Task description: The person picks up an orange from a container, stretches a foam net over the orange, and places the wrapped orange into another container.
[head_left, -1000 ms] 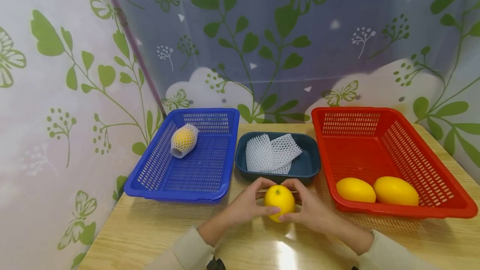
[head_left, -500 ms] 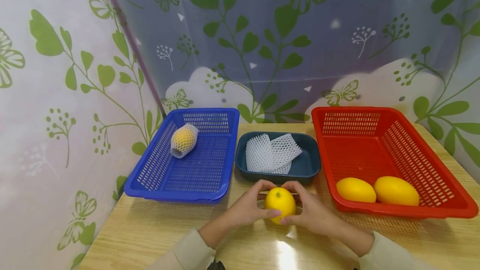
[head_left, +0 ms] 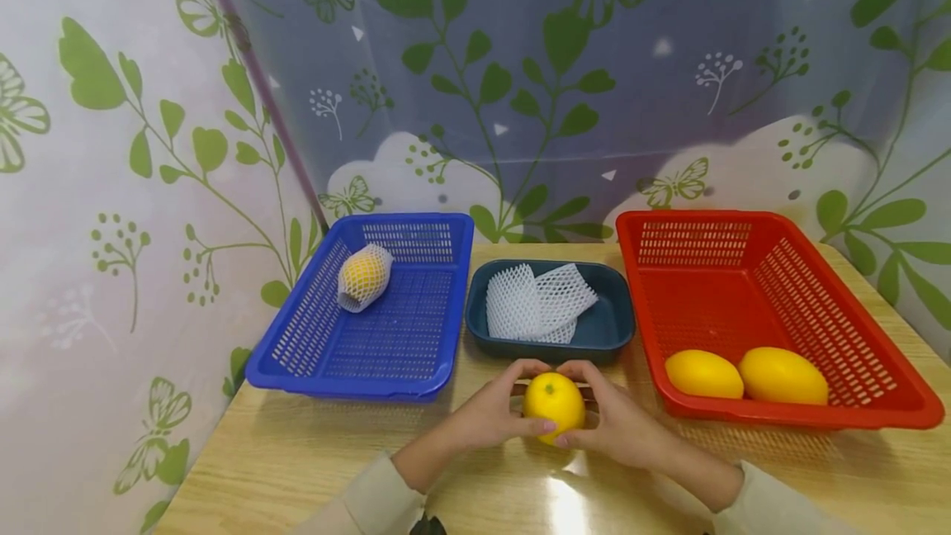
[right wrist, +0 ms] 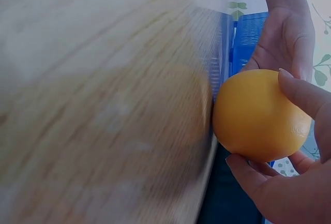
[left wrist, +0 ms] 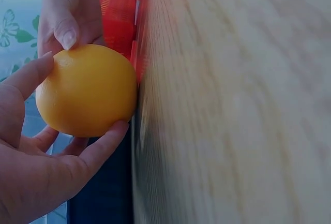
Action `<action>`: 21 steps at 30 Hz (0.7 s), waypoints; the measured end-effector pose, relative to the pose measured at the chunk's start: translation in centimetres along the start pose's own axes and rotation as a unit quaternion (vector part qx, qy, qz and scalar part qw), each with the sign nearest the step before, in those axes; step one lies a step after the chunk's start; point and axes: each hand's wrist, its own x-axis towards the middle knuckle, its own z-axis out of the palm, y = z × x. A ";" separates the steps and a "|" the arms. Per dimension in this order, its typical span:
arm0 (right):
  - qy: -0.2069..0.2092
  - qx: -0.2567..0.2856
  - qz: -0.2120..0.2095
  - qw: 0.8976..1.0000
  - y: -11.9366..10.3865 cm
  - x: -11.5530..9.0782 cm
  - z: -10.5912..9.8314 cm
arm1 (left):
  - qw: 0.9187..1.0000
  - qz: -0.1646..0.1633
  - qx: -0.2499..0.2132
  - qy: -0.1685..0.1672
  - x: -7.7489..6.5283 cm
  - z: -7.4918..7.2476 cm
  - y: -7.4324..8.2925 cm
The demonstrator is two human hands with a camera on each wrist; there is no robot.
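A round yellow fruit [head_left: 553,404] with a small greenish stem spot is held between both hands, in front of the dark teal tray. My left hand [head_left: 486,413] grips its left side, thumb at the near face and fingers curled round the back. From the other side my right hand [head_left: 620,419] grips it the same way. Both wrist views show the smooth fruit [left wrist: 88,90] close to the wooden tabletop, thumbs and fingertips against its skin. White foam net sleeves [head_left: 531,308] lie in the teal tray [head_left: 609,329] just beyond the hands.
On the left stands a blue basket [head_left: 438,353] with a yellow fruit in a foam net [head_left: 366,277]. The red basket [head_left: 706,304] on the right holds two bare yellow fruits [head_left: 783,376]. A patterned cloth [head_left: 505,89] hangs behind the wooden table [head_left: 312,444].
The fruit and both hands have shifted very slightly toward the person. Both hands keep their grip, and the baskets and tray stay in place.
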 end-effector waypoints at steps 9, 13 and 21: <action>-0.005 0.003 -0.003 1.000 -0.5 -0.2 -0.4 | 1.000 0.007 -0.006 -0.011 -0.1 -0.1 0.1; -0.017 0.008 0.017 1.000 -1.2 -0.2 -0.9 | 1.000 0.002 -0.011 -0.013 -0.3 0.0 0.1; 0.015 -0.010 0.020 1.000 -3.8 0.8 -2.9 | 1.000 -0.003 -0.008 -0.015 -0.3 0.1 -0.1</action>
